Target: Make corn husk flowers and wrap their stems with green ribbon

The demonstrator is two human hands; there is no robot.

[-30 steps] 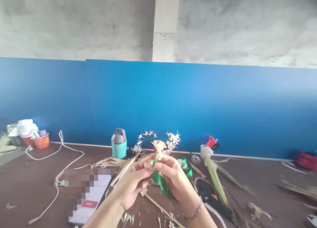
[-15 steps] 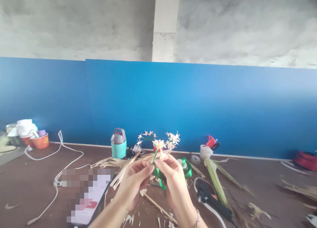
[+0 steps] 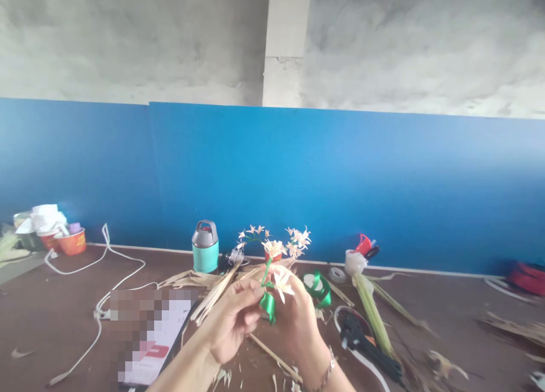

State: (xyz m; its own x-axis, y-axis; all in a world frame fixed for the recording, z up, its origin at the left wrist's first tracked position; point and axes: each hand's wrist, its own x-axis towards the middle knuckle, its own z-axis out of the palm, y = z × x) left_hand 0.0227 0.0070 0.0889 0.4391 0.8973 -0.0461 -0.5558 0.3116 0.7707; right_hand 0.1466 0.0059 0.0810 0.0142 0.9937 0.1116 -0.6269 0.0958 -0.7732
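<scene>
My left hand (image 3: 236, 318) pinches a green-wrapped flower stem (image 3: 266, 272) between thumb and fingertips. Pale, pointed-petal flowers (image 3: 273, 248) top the stem, and another pale flower (image 3: 283, 285) stands out lower, in front of my right hand. Green ribbon (image 3: 268, 307) hangs curled below the pinch. My right hand (image 3: 300, 312) is curved behind the lower flower and the ribbon; its fingertips are mostly hidden. Small pale flowers (image 3: 298, 241) on thin stems rise behind the hands.
A teal flask (image 3: 205, 256) stands at the back. Right of my hands lie a green ribbon roll (image 3: 317, 287), a black glue gun (image 3: 368, 349) and green stalks (image 3: 370, 307). At left are a phone (image 3: 159, 341), a white cable (image 3: 100, 301) and red cups (image 3: 71, 241). Dry husk strips (image 3: 217, 295) lie behind.
My right hand has turned and its thumb has left the stem. The lower flower and the ribbon below it now show more fully. My left hand keeps its pinch.
</scene>
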